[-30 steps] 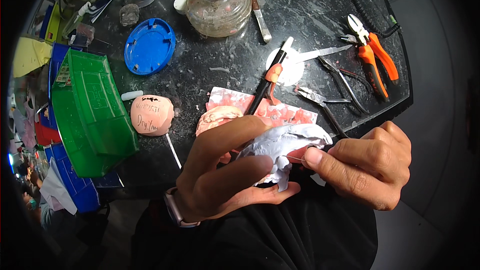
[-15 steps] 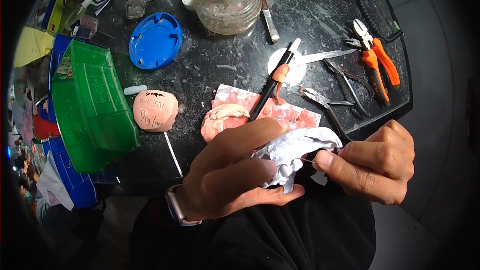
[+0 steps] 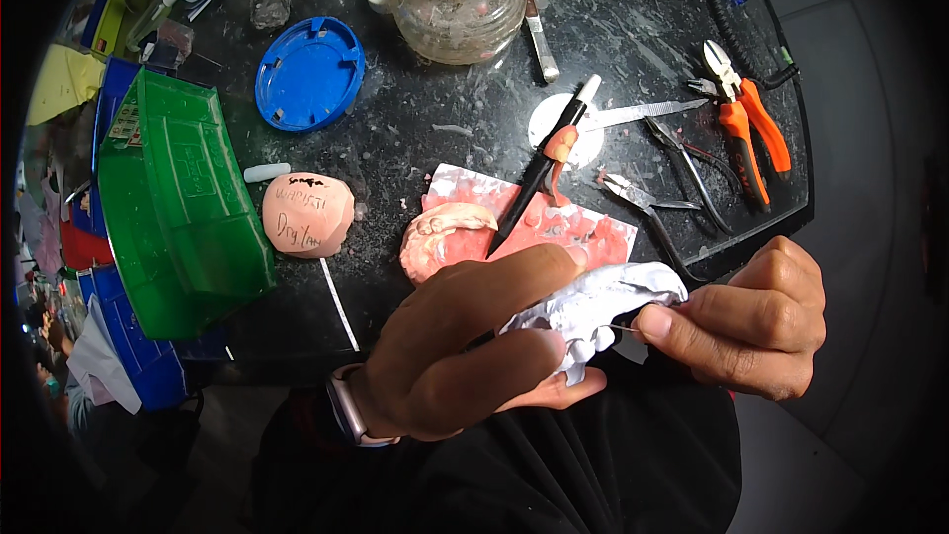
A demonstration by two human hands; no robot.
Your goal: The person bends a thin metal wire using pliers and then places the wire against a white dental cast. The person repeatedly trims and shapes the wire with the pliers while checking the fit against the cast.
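My left hand (image 3: 465,351), with a watch (image 3: 348,407) on its wrist, is closed round a white dental cast (image 3: 618,295) above my lap. Teeth along the cast's lower side face me; my fingers hide its left end. At the cast's right end, my right hand (image 3: 756,321) pinches a thin wire (image 3: 625,328) between thumb and fingers. The wire's tip reaches the teeth, though I cannot tell whether it touches them. Just beyond my left hand, a pink dental cast (image 3: 435,237) lies on a pink-smeared sheet (image 3: 593,227), beside a black pen (image 3: 534,178) wrapped with an orange piece.
Orange-handled cutters (image 3: 746,129) and two smaller pliers (image 3: 633,196) lie on the right of the black table. A glass spirit burner (image 3: 460,10), blue lid (image 3: 308,74) and knife (image 3: 539,40) are farther back. To the left stand a pink block (image 3: 308,216) and green bin (image 3: 188,227).
The white cast has moved slightly right and turned, so more of its teeth show. My right hand has shifted a little, still pinching the wire. The whole view has moved slightly.
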